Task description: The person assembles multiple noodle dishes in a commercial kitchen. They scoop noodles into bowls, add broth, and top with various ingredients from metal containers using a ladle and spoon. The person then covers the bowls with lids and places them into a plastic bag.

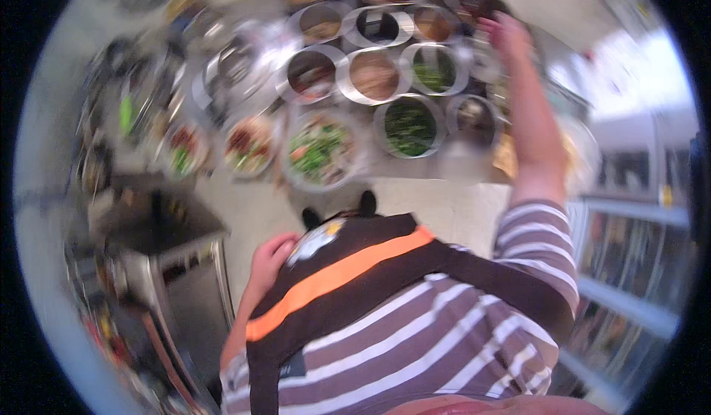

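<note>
My right arm is stretched out to the back right. At its end, my right hand (511,38) is beside a round metal container (474,0) with dark contents; motion smears its fingers, and nothing held can be made out. By the left edge of my dark apron (341,278), my left hand (269,259) stays low with its fingers curled in, and I see nothing in it. On the front of the counter stand a large bowl (320,150) of greens and mixed food and two smaller bowls, one with red-brown topping (249,145).
Round metal tubs fill the counter, among them dark greens (409,124), light green pieces (433,68) and a pinkish food (374,74). Shiny metalware (241,70) stands to the left. A steel cabinet (194,267) is at the lower left, a glass-fronted fridge (626,256) at the right.
</note>
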The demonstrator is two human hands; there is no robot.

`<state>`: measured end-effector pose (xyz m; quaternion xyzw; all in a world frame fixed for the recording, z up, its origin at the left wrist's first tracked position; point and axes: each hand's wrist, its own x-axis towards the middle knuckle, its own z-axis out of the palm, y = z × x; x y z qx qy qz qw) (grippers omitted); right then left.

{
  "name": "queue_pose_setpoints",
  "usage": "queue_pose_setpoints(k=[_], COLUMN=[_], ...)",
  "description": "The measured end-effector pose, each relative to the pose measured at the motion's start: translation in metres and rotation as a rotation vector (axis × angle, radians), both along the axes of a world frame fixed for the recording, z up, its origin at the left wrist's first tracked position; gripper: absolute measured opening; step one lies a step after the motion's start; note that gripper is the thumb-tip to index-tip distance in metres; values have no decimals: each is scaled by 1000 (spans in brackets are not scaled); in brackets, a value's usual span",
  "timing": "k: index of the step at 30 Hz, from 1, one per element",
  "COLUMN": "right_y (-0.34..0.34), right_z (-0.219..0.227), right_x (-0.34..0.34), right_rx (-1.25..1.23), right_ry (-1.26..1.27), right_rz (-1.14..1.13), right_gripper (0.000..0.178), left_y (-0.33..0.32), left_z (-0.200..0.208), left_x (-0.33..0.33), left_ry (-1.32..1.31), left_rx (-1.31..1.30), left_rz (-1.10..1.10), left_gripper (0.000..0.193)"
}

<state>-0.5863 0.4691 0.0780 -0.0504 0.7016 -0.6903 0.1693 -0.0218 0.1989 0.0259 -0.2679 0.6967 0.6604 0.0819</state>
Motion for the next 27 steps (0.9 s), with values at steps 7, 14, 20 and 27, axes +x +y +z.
queue_pose_setpoints(k=[7,14,20,27], right_y=[19,216,292,328], right_z=[35,48,-87,-171], right_x=[41,35,2,-49], right_rx=[-8,112,587,414], right_ry=[278,262,90,-300], right_rz=[-174,-746,-491,-430], right_gripper=[23,34,33,41], left_y=[4,20,28,39], left_z=[10,19,12,43], left_x=[-17,-56,-63,-74], left_ry=[16,28,-10,-144], left_rx=[143,129,130,-167], left_rz=[48,-98,-97,-164], left_gripper=[36,33,33,38])
